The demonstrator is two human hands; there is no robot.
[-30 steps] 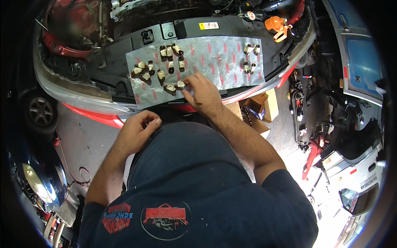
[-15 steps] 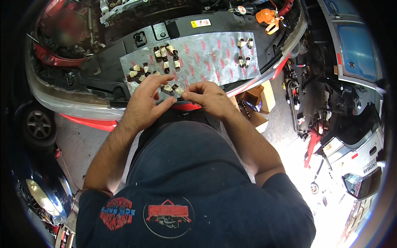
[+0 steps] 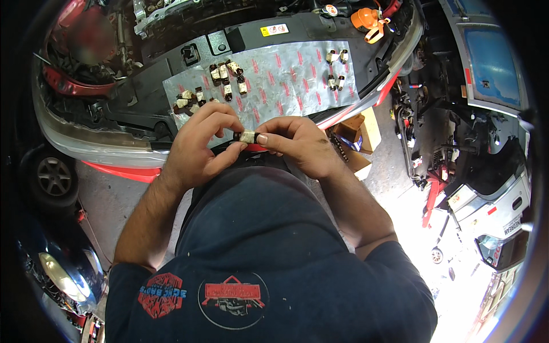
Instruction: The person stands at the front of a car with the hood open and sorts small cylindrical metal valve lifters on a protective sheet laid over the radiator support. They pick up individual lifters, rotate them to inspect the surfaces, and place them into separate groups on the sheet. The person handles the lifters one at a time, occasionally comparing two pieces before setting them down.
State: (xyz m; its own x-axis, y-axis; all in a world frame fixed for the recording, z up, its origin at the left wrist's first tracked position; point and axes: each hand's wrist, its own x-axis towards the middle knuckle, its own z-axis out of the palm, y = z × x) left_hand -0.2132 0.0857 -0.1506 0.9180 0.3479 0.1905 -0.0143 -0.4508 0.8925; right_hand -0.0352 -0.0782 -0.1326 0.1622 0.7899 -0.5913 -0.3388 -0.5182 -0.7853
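Observation:
Between my two hands, over the car's front edge, is a small dark cylindrical part wrapped in cream tape (image 3: pixel 247 136). My right hand (image 3: pixel 297 144) pinches its right end with thumb and forefinger. The fingers and thumb of my left hand (image 3: pixel 203 143) close around its left end, and its dark tip shows between them. Beyond my hands a silver sheet with red marks (image 3: pixel 291 80) lies on the black panel. Similar taped parts rest on it: a group at the upper middle (image 3: pixel 223 71), a group at the left (image 3: pixel 186 100), partly behind my left hand, and several at the right (image 3: pixel 336 68).
An orange cup-like object with a strap (image 3: pixel 366 20) stands on the panel at the far right. Below the bumper, an open cardboard box (image 3: pixel 360 143) sits on the floor at the right. A dark car (image 3: pixel 57 263) is at the left, and another vehicle (image 3: pixel 492 211) at the right.
The taped part has turned level and come slightly nearer to me, away from the sheet. My left fingers have closed in around its left end.

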